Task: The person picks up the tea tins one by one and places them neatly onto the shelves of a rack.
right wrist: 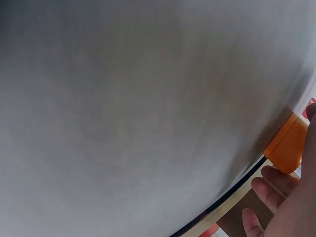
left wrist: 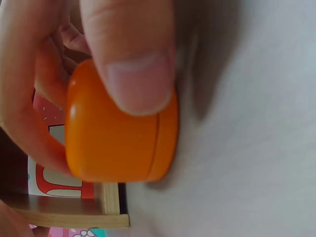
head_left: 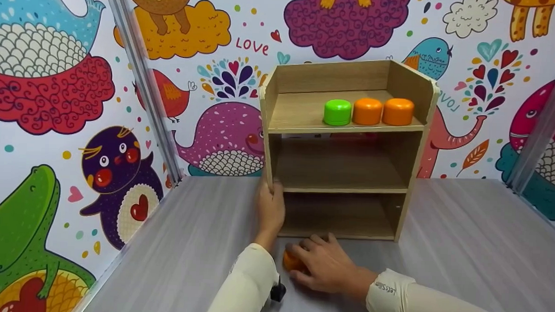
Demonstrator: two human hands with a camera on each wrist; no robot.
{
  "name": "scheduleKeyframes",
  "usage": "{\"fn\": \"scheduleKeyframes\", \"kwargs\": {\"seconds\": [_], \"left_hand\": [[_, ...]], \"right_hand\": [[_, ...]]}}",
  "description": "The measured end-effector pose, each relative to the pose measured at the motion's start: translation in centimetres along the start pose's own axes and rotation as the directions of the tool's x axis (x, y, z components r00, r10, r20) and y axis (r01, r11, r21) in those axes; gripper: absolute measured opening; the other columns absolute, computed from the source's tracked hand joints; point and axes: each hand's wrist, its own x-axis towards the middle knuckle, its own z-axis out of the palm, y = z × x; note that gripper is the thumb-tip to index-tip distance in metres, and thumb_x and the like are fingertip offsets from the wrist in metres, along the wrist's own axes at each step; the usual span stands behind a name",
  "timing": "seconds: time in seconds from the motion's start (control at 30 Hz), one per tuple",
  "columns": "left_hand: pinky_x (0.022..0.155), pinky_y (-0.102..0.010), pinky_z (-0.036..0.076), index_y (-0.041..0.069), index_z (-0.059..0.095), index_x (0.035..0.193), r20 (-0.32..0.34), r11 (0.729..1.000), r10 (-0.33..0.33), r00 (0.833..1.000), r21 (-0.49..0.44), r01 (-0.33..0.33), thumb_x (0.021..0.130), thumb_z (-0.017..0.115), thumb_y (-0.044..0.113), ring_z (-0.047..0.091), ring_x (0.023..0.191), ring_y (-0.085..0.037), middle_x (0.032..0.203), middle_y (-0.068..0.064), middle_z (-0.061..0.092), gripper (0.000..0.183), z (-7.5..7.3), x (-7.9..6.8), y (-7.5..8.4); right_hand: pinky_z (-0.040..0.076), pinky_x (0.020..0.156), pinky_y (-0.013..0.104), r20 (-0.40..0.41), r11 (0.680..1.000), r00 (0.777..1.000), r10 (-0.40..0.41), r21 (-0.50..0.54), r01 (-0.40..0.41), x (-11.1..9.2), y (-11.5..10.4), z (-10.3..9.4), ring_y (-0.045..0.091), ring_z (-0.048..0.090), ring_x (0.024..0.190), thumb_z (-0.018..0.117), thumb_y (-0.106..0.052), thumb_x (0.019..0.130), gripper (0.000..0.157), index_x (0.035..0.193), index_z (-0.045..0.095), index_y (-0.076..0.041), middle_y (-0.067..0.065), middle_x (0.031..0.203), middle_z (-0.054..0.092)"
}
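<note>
A small round orange container (head_left: 293, 262), with a seam low on its side, stands on the table in front of the wooden shelf unit (head_left: 341, 191). My right hand (head_left: 324, 264) holds it, the thumb (left wrist: 138, 79) along the near side and the fingers reaching over and round the far side. In the right wrist view the container (right wrist: 289, 143) shows at the right edge, partly behind the hand. My left hand (head_left: 271, 209) grips the left side panel of the shelf unit low down, its fingers partly hidden by the panel.
Along the unit's top shelf, towards the right, are a green container (head_left: 337, 113) and two orange containers (head_left: 367, 112). Two lower compartments open to the front. Printed wall panels (head_left: 224, 80) with metal edge posts (head_left: 146, 86) enclose the grey table (head_left: 186, 245).
</note>
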Motion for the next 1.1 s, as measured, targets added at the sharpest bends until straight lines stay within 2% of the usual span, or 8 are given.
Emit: {"fn": "scheduleKeyframes", "kwargs": {"seconds": [0.2,0.33,0.5,0.63,0.7,0.8,0.93,1.1], "left_hand": [[0.080,-0.037,0.042,0.005,0.048,0.151,0.008,1.000,-0.017,1.000,-0.006,0.017,0.103,0.050,0.016,0.052,0.088,-0.022,0.087,-0.008,0.054,0.049,-0.03,-0.01,0.11],[0.070,-0.035,0.039,0.001,0.060,0.130,-0.004,1.000,-0.016,1.000,0.011,0.016,0.102,0.050,0.017,0.046,0.076,-0.019,0.082,-0.006,0.052,0.033,0.03,0.07,0.10],[0.073,-0.035,0.041,0.004,0.059,0.133,-0.020,1.000,-0.011,1.000,0.013,0.011,0.101,0.052,0.014,0.047,0.079,-0.019,0.086,-0.006,0.055,0.034,0.11,0.06,0.14],[0.069,-0.034,0.038,0.002,0.061,0.105,-0.019,1.000,-0.002,1.000,-0.004,0.002,0.101,0.051,0.015,0.043,0.072,-0.019,0.080,-0.005,0.048,0.017,0.19,0.09,0.15],[0.067,-0.033,0.037,0.002,0.056,0.092,-0.017,1.000,0.001,1.000,-0.013,-0.001,0.102,0.050,0.015,0.041,0.069,-0.017,0.079,-0.002,0.046,0.018,0.19,0.09,0.17],[0.068,-0.033,0.037,0.000,0.062,0.117,-0.004,0.999,-0.003,1.000,-0.032,0.003,0.103,0.049,0.016,0.041,0.069,-0.017,0.081,-0.002,0.047,0.025,0.13,0.01,0.24],[0.076,-0.034,0.040,0.007,0.044,0.154,0.009,0.999,-0.012,1.000,-0.037,0.013,0.103,0.049,0.016,0.049,0.082,-0.020,0.089,-0.005,0.052,0.051,0.00,-0.12,0.34],[0.080,-0.035,0.042,0.004,0.049,0.147,0.002,0.999,0.011,1.000,-0.035,-0.011,0.102,0.050,0.014,0.051,0.085,-0.022,0.088,-0.005,0.051,0.046,0.00,0.03,0.30]], "right_hand": [[0.044,0.095,0.066,0.035,1.000,0.999,0.008,-0.009,-0.008,0.13,0.03,0.09,0.027,0.061,0.113,0.049,-0.062,0.099,0.053,0.144,0.053,-0.033,0.002,0.126,0.066],[0.043,0.097,0.069,0.060,1.000,0.998,0.019,-0.002,-0.019,0.22,0.00,0.19,0.029,0.061,0.116,0.049,-0.062,0.099,0.055,0.146,0.051,-0.033,0.003,0.128,0.065],[0.042,0.096,0.069,0.084,1.000,0.996,0.031,-0.001,-0.031,0.35,-0.04,0.17,0.030,0.060,0.117,0.050,-0.061,0.099,0.056,0.148,0.049,-0.033,0.004,0.128,0.065],[0.043,0.093,0.067,0.078,1.000,0.997,0.021,-0.011,-0.020,0.48,-0.05,0.12,0.029,0.061,0.113,0.050,-0.060,0.099,0.055,0.147,0.049,-0.032,0.004,0.126,0.066],[0.044,0.092,0.067,0.073,1.000,0.997,0.013,-0.010,-0.013,0.53,-0.05,0.10,0.029,0.062,0.111,0.051,-0.059,0.099,0.054,0.145,0.049,-0.032,0.003,0.124,0.066],[0.044,0.092,0.067,0.072,1.000,0.997,0.010,-0.002,-0.010,0.57,0.00,0.18,0.028,0.062,0.110,0.052,-0.059,0.100,0.053,0.144,0.049,-0.031,0.003,0.124,0.066],[0.043,0.095,0.068,0.077,1.000,0.997,0.019,0.010,-0.020,0.62,0.08,0.36,0.027,0.062,0.112,0.051,-0.060,0.100,0.055,0.145,0.048,-0.031,0.002,0.127,0.066],[0.043,0.096,0.066,0.086,0.999,0.996,0.029,0.025,-0.031,0.67,0.09,0.36,0.026,0.061,0.113,0.052,-0.061,0.099,0.054,0.145,0.048,-0.031,0.002,0.127,0.065]]}}
